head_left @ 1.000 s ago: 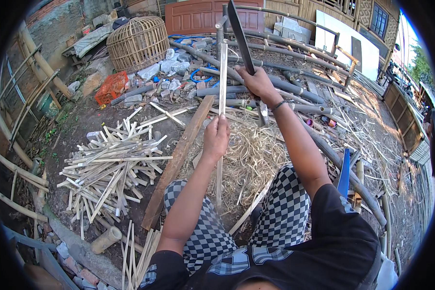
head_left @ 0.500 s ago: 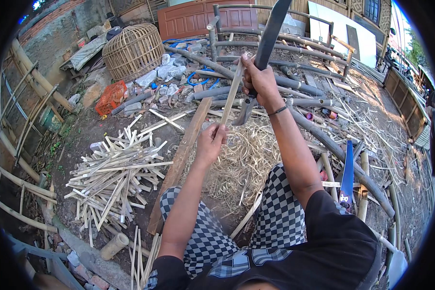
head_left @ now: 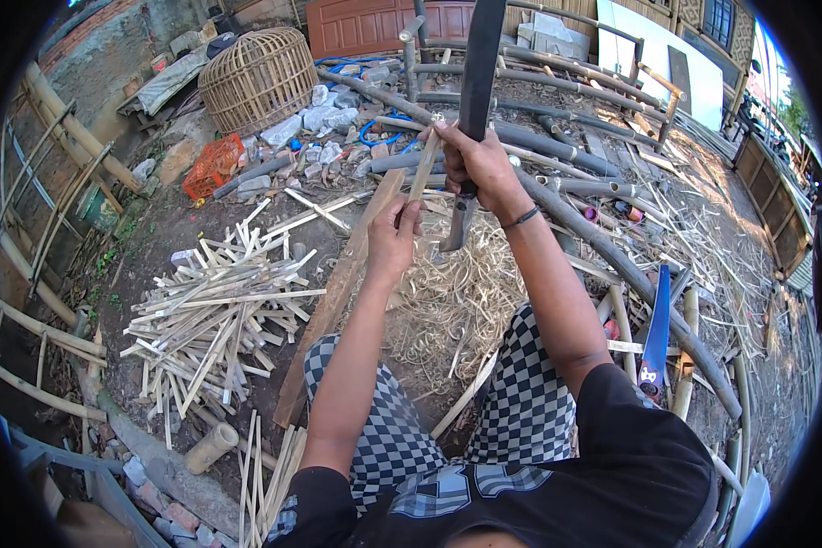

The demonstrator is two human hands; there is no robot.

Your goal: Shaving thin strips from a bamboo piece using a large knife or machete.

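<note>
My right hand is closed round the handle of a machete. Its long dark blade stands almost upright, and the curved butt of the handle sticks out below the fist. A pale bamboo strip slants between my two hands. My left hand pinches its lower end, while the thumb side of my right hand touches its upper end. Under the hands, a heap of curled bamboo shavings covers the ground. Beside my left forearm leans a wooden plank.
A pile of split bamboo sticks lies at the left. A blue-bladed saw stands at the right near bamboo poles. Farther off are a woven bamboo cage, an orange crate, rubble and a bamboo frame.
My left hand has moved up and slightly left along with the strip, closer to my right hand. The machete has shifted left, and its blade has turned more upright.
</note>
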